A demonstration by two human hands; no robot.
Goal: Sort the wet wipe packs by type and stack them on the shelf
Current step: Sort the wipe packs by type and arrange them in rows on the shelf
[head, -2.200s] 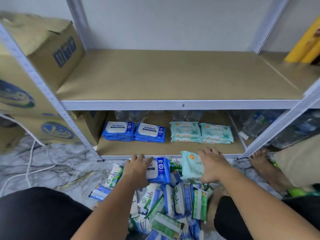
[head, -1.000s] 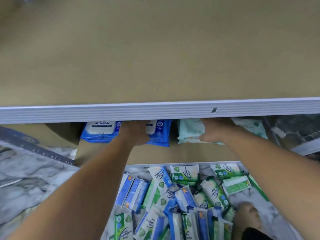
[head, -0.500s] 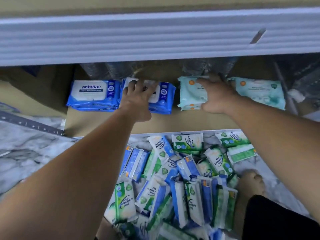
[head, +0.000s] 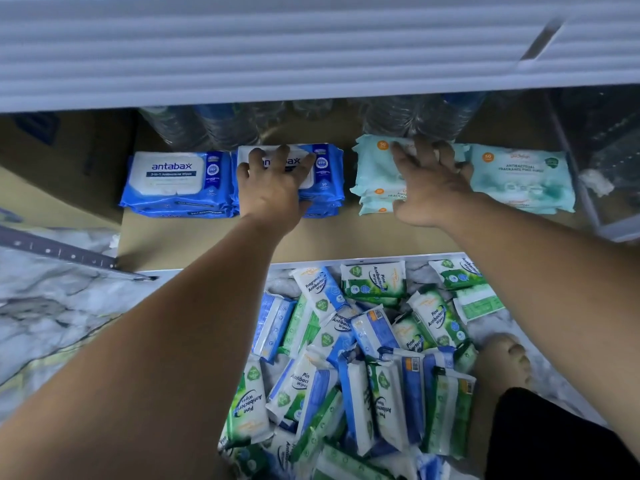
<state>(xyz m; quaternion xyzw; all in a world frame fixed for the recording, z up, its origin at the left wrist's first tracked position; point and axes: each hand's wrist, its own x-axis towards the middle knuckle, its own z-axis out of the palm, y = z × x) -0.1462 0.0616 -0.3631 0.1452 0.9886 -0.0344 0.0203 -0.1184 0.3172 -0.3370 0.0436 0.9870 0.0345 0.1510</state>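
Note:
On the lower shelf board (head: 207, 237) stand two stacks of blue antabax packs and two stacks of mint-green packs. My left hand (head: 273, 185) lies with fingers spread on top of the right blue stack (head: 327, 174); the left blue stack (head: 173, 178) is untouched. With splayed fingers, my right hand (head: 429, 181) presses on the left mint stack (head: 372, 168), beside the right mint stack (head: 519, 178). A loose pile of small blue and green wipe packs (head: 363, 358) lies on the floor in front of the shelf.
The upper shelf's grey metal edge (head: 311, 46) hangs low over the view. Shrink-wrapped water bottles (head: 225, 126) stand behind the stacks. A cardboard box (head: 52, 161) fills the shelf's left end. A bare foot (head: 502, 358) rests on the marble floor by the pile.
Both hands carried one blue and one mint pack from the floor pile onto the shelf stacks; since half a second ago they have stayed flat on those stacks.

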